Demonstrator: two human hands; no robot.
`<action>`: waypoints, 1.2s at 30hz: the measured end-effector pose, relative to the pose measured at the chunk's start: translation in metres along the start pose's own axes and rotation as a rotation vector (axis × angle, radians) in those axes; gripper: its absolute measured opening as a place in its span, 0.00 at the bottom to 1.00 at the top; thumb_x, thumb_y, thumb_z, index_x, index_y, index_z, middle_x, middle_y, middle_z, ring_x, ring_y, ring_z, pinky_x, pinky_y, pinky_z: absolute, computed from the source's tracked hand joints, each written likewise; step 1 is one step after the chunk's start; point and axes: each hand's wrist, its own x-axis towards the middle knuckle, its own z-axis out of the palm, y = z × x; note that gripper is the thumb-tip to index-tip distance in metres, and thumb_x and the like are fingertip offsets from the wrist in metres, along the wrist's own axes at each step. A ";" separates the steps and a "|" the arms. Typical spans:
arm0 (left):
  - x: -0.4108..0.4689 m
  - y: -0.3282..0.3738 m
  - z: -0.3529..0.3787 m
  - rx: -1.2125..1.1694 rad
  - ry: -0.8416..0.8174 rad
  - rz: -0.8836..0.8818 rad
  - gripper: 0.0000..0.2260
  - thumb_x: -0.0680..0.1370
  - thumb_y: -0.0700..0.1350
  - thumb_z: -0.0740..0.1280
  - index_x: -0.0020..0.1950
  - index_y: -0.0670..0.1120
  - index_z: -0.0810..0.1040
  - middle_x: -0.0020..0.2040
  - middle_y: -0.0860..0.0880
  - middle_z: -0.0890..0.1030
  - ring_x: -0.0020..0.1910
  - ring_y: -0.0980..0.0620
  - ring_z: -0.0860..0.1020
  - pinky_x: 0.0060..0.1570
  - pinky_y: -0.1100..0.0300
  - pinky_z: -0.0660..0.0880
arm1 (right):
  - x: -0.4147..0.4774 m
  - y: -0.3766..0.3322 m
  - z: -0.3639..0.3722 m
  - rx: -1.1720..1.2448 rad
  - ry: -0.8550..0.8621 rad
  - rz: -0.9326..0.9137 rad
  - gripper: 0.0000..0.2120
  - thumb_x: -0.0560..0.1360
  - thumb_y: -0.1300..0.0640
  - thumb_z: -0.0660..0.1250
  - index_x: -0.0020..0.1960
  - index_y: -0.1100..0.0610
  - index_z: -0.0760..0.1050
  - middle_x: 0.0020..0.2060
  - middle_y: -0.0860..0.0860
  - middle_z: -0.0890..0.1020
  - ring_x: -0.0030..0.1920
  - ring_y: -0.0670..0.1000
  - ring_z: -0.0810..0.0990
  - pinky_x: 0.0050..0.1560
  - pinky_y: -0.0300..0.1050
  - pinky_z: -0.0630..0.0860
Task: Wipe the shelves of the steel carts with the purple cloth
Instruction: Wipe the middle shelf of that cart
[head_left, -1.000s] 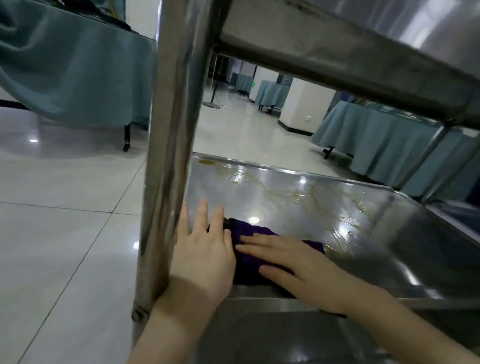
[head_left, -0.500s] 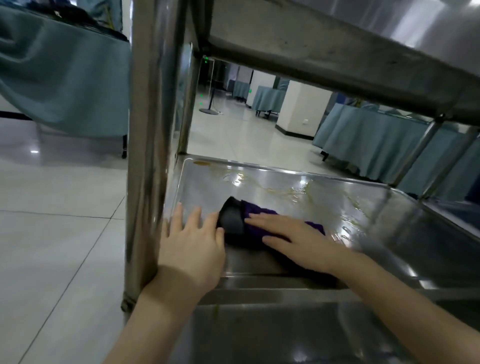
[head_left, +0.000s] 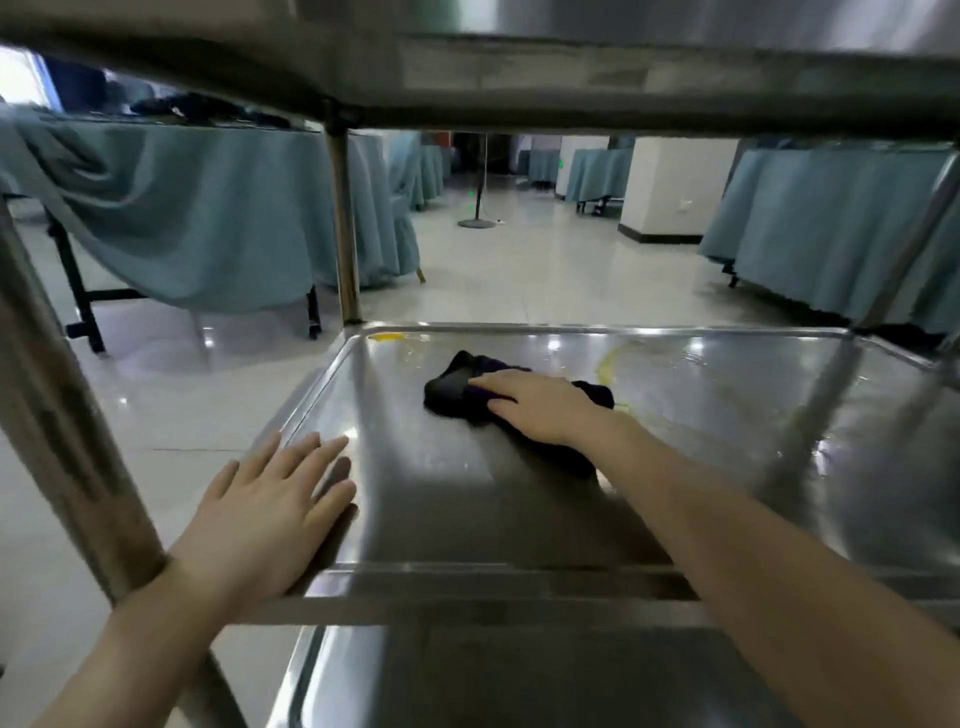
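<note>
On the steel cart's middle shelf, right grip flat, fingers straight, pressing purple cloth, left grip spread flat on shelf's near-left corner

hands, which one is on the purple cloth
The right hand, flat on the purple cloth; the left hand rests on bare steel at the near left corner of the shelf.

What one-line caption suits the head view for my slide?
Right hand presses purple cloth on a stained steel cart shelf; left hand rests flat near its left edge.
</note>
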 end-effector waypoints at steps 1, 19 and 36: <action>0.001 0.003 0.001 -0.097 0.002 -0.100 0.34 0.72 0.70 0.30 0.77 0.62 0.47 0.78 0.58 0.51 0.78 0.49 0.48 0.73 0.46 0.56 | -0.026 -0.002 0.000 0.031 -0.005 -0.087 0.20 0.82 0.50 0.56 0.73 0.41 0.65 0.73 0.42 0.67 0.72 0.47 0.65 0.71 0.45 0.61; 0.040 0.132 -0.013 -0.411 0.175 0.006 0.17 0.82 0.55 0.51 0.69 0.57 0.67 0.63 0.50 0.78 0.60 0.46 0.74 0.64 0.48 0.68 | -0.067 0.059 -0.017 0.000 0.016 -0.025 0.20 0.82 0.49 0.55 0.73 0.39 0.62 0.73 0.43 0.66 0.71 0.48 0.66 0.69 0.47 0.63; 0.036 0.162 -0.015 -0.103 -0.020 0.042 0.26 0.77 0.68 0.49 0.70 0.56 0.65 0.63 0.46 0.69 0.60 0.43 0.69 0.59 0.50 0.69 | -0.048 0.107 -0.028 -0.085 0.061 0.244 0.19 0.82 0.49 0.54 0.73 0.41 0.64 0.73 0.46 0.66 0.71 0.52 0.66 0.70 0.55 0.63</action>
